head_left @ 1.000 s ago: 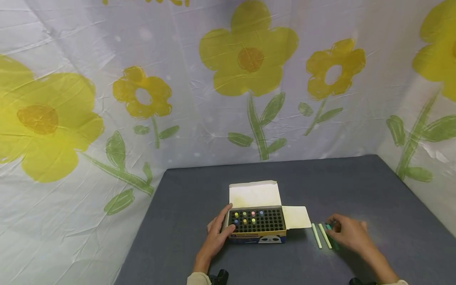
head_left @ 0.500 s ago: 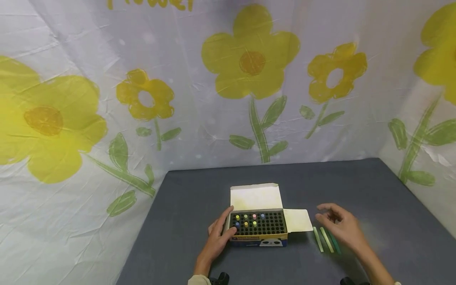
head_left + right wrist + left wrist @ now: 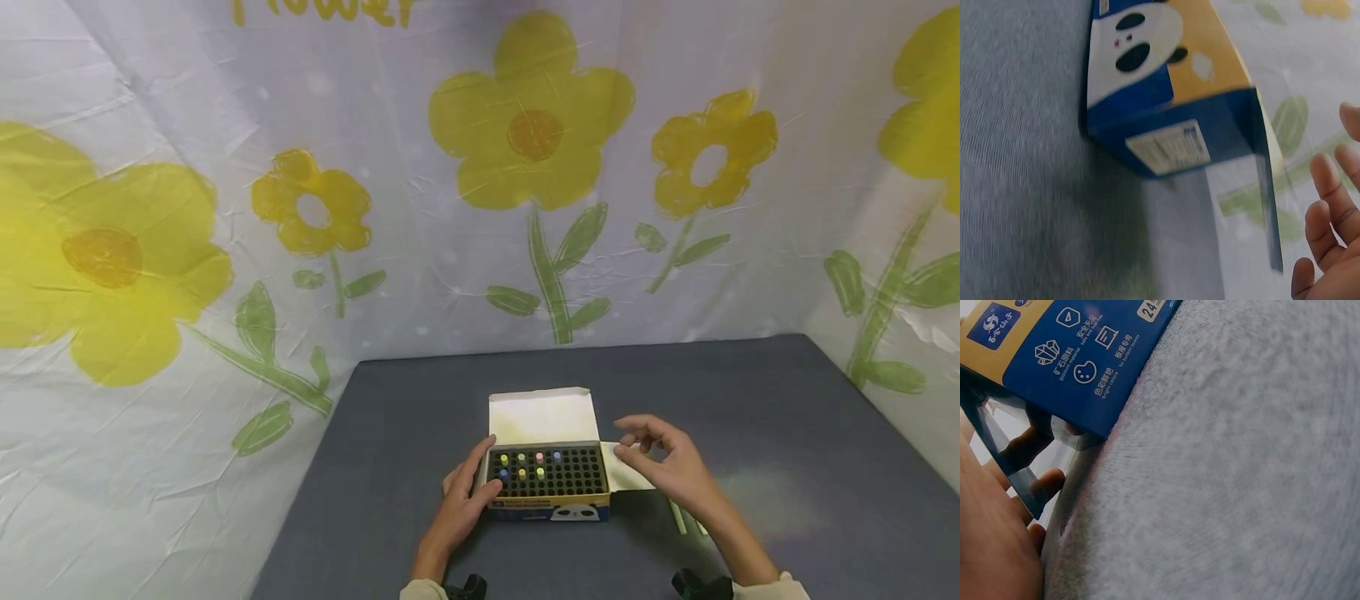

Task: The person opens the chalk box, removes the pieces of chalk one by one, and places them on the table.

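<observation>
An open box of chalk point(image 3: 525, 510) with a panda on its front sits mid-table. Inside, a black holder point(image 3: 573, 492) with rows of holes carries several coloured chalk sticks point(image 3: 540, 458) standing upright. My left hand point(image 3: 459, 504) grips the box's left end, thumb at the front corner and index finger at the back. My right hand point(image 3: 671, 467) hovers over the box's right flap, fingers loosely bent, nothing visible between thumb and index finger. Its fingers point(image 3: 1325, 184) appear beside the flap in the right wrist view. Behind the right wrist lie pale chalk sticks point(image 3: 678, 518), partly hidden.
The white lid point(image 3: 543, 417) is folded up at the back of the box, and the right side flap point(image 3: 630, 472) sticks out to the right. A dark grey cloth point(image 3: 420, 400) covers the table. A flower-printed curtain point(image 3: 420, 275) hangs behind it.
My right hand has left the green chalk stick lying beside the two pale ones and moved left to the box's flap, now blocking sight of the green one. The left hand keeps its hold.
</observation>
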The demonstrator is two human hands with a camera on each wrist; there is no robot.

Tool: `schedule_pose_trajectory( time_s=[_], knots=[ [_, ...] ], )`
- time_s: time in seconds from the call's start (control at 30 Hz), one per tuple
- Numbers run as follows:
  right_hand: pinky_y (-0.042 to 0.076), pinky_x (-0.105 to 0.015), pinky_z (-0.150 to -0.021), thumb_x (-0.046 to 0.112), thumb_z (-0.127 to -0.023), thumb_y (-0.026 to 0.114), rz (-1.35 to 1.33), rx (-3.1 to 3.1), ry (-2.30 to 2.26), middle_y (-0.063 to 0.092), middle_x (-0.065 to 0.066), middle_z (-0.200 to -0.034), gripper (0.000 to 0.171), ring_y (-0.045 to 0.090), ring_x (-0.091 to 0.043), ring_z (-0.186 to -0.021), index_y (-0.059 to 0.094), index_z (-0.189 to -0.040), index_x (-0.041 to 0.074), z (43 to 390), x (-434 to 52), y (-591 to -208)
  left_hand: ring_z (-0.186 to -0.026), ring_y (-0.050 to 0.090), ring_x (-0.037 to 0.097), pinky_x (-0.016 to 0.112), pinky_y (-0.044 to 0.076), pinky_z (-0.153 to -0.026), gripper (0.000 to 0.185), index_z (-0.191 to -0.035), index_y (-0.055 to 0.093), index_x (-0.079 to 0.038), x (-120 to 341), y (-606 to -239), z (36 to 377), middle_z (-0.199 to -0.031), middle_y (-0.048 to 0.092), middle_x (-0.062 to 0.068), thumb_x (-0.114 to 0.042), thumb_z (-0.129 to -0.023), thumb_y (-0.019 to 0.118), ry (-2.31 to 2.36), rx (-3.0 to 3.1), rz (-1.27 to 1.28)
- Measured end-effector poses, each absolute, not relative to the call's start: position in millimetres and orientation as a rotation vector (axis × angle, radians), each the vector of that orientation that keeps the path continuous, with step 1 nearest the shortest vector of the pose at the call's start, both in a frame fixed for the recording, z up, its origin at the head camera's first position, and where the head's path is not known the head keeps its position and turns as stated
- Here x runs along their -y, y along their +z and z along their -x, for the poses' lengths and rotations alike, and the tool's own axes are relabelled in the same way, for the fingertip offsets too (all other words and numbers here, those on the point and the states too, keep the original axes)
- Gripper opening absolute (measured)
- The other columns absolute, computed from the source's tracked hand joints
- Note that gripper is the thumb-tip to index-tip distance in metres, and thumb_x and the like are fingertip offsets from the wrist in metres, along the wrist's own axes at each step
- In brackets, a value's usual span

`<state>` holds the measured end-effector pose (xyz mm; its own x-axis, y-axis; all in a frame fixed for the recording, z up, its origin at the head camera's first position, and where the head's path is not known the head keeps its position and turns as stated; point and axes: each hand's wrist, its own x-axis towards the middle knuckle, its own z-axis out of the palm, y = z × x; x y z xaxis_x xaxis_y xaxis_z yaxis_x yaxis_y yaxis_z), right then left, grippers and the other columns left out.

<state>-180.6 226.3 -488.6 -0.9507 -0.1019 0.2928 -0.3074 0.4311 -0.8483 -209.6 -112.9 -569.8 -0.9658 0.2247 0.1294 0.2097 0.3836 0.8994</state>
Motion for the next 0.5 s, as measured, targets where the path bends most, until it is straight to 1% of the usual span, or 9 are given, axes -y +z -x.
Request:
schedule_pose_trajectory(
  time_s=[0.13,0.27,0.37,0.5],
  knots=[
    [0.046,-0.043,-0.080,0.019,-0.095,0.073,-0.415,2.464,1.531,0.068,-0.004,-0.104,0.031,0.054,-0.009,-0.089,0.068,-0.124,0.011,183.6,-210.5,-489.9,-0.151,0.023,0.040,0.073,0.012,-0.110,0.060,-0.155,0.039,-0.042,112.6,-570.7,209.8,-0.164,0.038,0.003,-0.034,-0.100,0.061,1.685,-2.606,-0.406],
    [0.046,-0.042,-0.075,0.016,-0.091,0.077,-0.465,2.447,1.453,0.070,-0.005,-0.101,0.032,0.053,-0.016,-0.084,0.070,-0.121,0.009,186.5,-194.9,-493.7,-0.150,0.024,0.040,0.072,0.012,-0.110,0.060,-0.155,0.039,-0.042,112.4,-571.3,210.3,-0.164,0.038,0.002,-0.035,-0.100,0.060,1.679,-2.611,-0.407],
    [0.035,-0.042,-0.077,0.014,-0.086,0.081,-0.474,2.445,1.357,0.070,-0.002,-0.095,0.031,0.049,-0.020,-0.079,0.072,-0.116,0.011,190.0,-184.9,-497.8,-0.150,0.024,0.040,0.073,0.012,-0.110,0.060,-0.155,0.039,-0.042,112.2,-571.5,210.5,-0.164,0.039,0.002,-0.035,-0.099,0.061,1.684,-2.606,-0.409],
    [0.019,-0.043,-0.079,0.011,-0.081,0.084,-0.501,2.432,1.261,0.068,0.002,-0.089,0.031,0.047,-0.018,-0.076,0.074,-0.110,0.013,194.3,-173.3,-501.9,-0.150,0.022,0.041,0.074,0.012,-0.109,0.059,-0.154,0.040,-0.043,111.8,-571.3,210.6,-0.163,0.039,0.002,-0.033,-0.099,0.061,1.702,-2.595,-0.410]
  ],
)
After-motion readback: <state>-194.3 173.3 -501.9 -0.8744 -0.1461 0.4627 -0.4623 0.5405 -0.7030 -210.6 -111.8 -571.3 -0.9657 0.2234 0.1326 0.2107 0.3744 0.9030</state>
